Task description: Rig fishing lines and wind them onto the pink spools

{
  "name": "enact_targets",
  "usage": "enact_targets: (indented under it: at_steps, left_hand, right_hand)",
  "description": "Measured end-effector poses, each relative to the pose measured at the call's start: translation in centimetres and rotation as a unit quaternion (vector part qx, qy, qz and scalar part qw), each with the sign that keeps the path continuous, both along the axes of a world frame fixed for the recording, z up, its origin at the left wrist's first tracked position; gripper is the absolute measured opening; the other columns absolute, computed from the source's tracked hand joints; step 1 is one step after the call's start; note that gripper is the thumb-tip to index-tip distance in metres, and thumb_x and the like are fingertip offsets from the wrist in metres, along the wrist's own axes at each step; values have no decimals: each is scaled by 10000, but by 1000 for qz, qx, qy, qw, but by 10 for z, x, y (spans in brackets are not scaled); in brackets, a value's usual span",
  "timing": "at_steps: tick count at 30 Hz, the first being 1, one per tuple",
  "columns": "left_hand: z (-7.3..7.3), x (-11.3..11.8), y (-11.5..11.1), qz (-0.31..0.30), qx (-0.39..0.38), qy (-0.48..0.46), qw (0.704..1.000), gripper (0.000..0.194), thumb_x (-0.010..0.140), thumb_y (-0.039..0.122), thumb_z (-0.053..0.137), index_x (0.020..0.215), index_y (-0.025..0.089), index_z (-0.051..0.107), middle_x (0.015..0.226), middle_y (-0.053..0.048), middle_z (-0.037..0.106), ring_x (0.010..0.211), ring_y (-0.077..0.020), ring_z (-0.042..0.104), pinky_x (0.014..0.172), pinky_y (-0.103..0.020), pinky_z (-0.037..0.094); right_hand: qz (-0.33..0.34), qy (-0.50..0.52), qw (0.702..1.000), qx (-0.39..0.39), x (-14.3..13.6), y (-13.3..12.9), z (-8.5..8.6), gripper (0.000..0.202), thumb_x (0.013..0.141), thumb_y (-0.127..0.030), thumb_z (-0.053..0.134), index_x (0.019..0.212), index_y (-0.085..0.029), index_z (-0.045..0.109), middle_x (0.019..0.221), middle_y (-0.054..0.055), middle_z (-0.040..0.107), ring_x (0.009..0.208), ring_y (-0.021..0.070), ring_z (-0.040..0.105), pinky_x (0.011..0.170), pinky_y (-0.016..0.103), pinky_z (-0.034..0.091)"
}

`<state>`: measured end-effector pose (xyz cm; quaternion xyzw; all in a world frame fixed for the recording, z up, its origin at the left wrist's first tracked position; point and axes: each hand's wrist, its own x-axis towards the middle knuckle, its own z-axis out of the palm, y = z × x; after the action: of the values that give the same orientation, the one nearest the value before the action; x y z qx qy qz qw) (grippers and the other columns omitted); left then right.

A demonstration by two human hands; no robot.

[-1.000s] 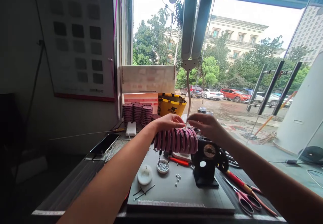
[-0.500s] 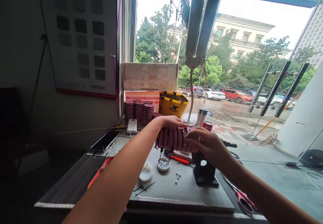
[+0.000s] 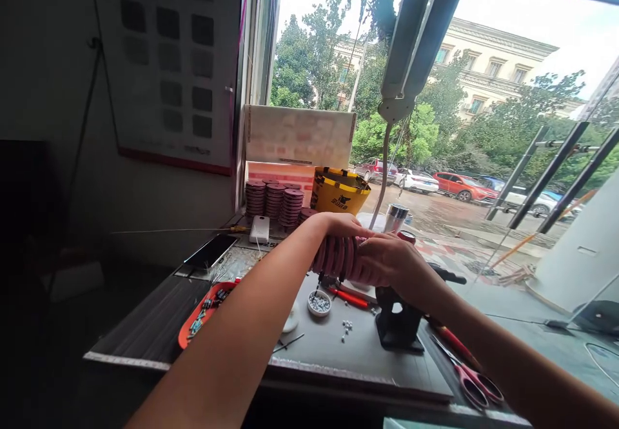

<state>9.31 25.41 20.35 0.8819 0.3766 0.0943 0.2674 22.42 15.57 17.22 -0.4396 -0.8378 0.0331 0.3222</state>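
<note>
A row of pink-red ribbed discs (image 3: 341, 258) lies sideways above the work board, beside a black stand (image 3: 399, 326). My left hand (image 3: 345, 224) reaches over the top of the row, its fingers bent down and mostly hidden behind it. At the row's right end, my right hand (image 3: 394, 258) rests against the discs with its fingers curled, the tips near those of my left hand. What the fingertips pinch, if anything, is too small to tell. Below the row stands a small round dish of whitish beads (image 3: 319, 303), with a dark strand hanging above it.
An orange tray of small parts (image 3: 186, 332) is partly behind my left forearm. Pink-handled scissors (image 3: 471, 384) lie at the right, red-handled pliers (image 3: 351, 297) behind the dish. Stacked discs (image 3: 291, 208), a phone (image 3: 211, 251) and a yellow bag (image 3: 338, 197) stand farther back.
The view has shifted, so the scene sits farther right and more of the orange tray shows. My right hand's fingers have come closer to my left hand over the discs.
</note>
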Motion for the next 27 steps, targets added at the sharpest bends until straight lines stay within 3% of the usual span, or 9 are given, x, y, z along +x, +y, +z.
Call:
enact_targets:
  at_steps: [11, 20, 24, 27]
  left_hand:
    - [0, 0, -1, 3, -6, -9, 1000, 239, 747, 359, 524, 669, 137, 565, 672, 11, 571, 684, -138, 525, 672, -299, 394]
    - [1, 0, -3, 14, -27, -21, 999, 352, 599, 496, 598, 673, 152, 621, 661, 12, 598, 700, -163, 516, 650, -247, 383]
    - [1, 0, -3, 18, -30, -26, 999, 357, 573, 491, 613, 676, 149, 631, 657, 4, 605, 684, -168, 520, 610, -244, 386]
    - [0, 0, -2, 14, -26, -23, 999, 312, 646, 441, 575, 704, 139, 626, 677, -1, 604, 681, -157, 518, 611, -247, 390]
  right_hand:
    - [-4, -98, 992, 78, -5, -5, 2, 113, 739, -156, 510, 642, -190, 557, 794, 36, 589, 762, 185, 487, 648, 291, 382]
    - [69, -140, 988, 18, 5, -1, 9, 173, 800, -232, 445, 709, -195, 588, 759, 36, 585, 752, 168, 530, 659, 276, 400]
    - [27, -79, 996, 13, 6, -3, 6, 157, 789, -240, 456, 741, -196, 599, 793, 39, 595, 747, 171, 530, 666, 294, 407]
    - [10, -36, 999, 18, 4, -4, 3, 131, 776, -241, 474, 735, -198, 591, 820, 38, 603, 743, 173, 535, 664, 297, 410]
